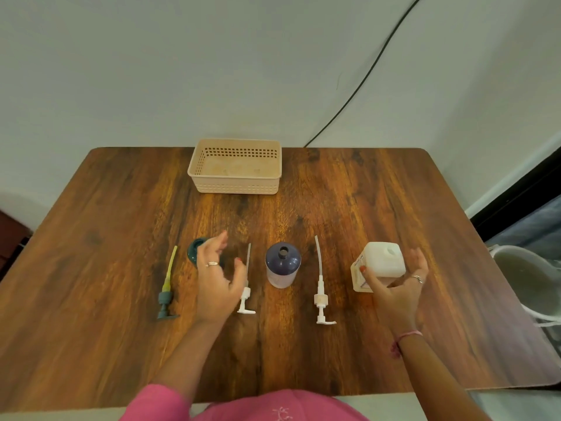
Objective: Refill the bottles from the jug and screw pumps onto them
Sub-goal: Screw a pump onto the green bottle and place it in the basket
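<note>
**Wood-grain table, bottles and pumps laid out in a row**

Brown wood grain covers the table (364, 208), which fills the middle of the frame. Along a row across the centre lie, from left to right: a teal pump (166, 294) with a yellowish tube, a teal bottle (195, 249), a white pump (246, 291), a dark purple bottle (283, 264) standing upright with its neck open, a second white pump (321, 294), and a white jug (381, 264).

At centre left, the left hand (217, 281) hovers with its fingers spread wide and relaxed, holding nothing. It covers part of the teal bottle and sits just beside the first white pump; whether it touches either one cannot be told.

At centre right, the right hand (394, 287) is at the near side of the jug, thumb against the jug's left face and the fingers open round its right side. Whether the fingers actually press the jug cannot be told.

At the upper centre, at the far edge of the table, sits a beige basket (235, 188). A black cable (364, 77) runs down the pale wall at the upper right. A pink sleeve (158, 402) shows at the bottom edge.
</note>
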The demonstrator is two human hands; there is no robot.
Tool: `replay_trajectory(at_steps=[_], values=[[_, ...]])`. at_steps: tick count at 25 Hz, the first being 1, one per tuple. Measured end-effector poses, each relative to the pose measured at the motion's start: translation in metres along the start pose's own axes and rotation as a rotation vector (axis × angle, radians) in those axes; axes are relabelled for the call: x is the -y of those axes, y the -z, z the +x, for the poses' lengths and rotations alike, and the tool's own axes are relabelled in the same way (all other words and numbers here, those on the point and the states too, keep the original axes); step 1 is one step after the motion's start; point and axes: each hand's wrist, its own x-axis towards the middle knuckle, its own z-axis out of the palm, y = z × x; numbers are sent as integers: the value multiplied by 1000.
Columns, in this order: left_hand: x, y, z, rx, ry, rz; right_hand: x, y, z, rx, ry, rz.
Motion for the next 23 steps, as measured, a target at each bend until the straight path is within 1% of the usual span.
replay_trajectory(at_steps=[1, 3, 4, 6, 8, 10, 12, 14, 16, 18, 19, 21, 23], values=[[3, 10, 4, -66, 1, 12, 8, -1, 0, -43, 57, -42], [14, 31, 11, -172, 42, 39, 30, -8, 1, -93, 262, -106], [22, 42, 13, -206, 91, 53, 44, -15, 1, -87, 370, -117], [38, 59, 14, -227, 212, 108, 71, -37, -2, -36, 529, -102], [57, 71, 14, -150, 414, 231, 90, -64, -8, 54, 607, -59], [85, 80, 13, 22, 634, 392, 100, -94, -19, 158, 632, -28], [111, 84, 10, 218, 782, 491, 104, -123, -29, 260, 646, -9], [126, 85, 6, 325, 830, 461, 110, -150, -42, 349, 681, -8], [137, 84, 1, 335, 787, 410, 117, -174, -56, 443, 719, -28], [142, 84, -1, 305, 742, 372, 122, -196, -67, 535, 774, -80], [142, 86, 0, 275, 756, 321, 123, -206, -71, 587, 798, -115], [132, 92, 4, 172, 823, 161, 125, -223, -76, 729, 854, -206], [113, 100, 13, 80, 834, 16, 128, -234, -79, 893, 955, -291]])
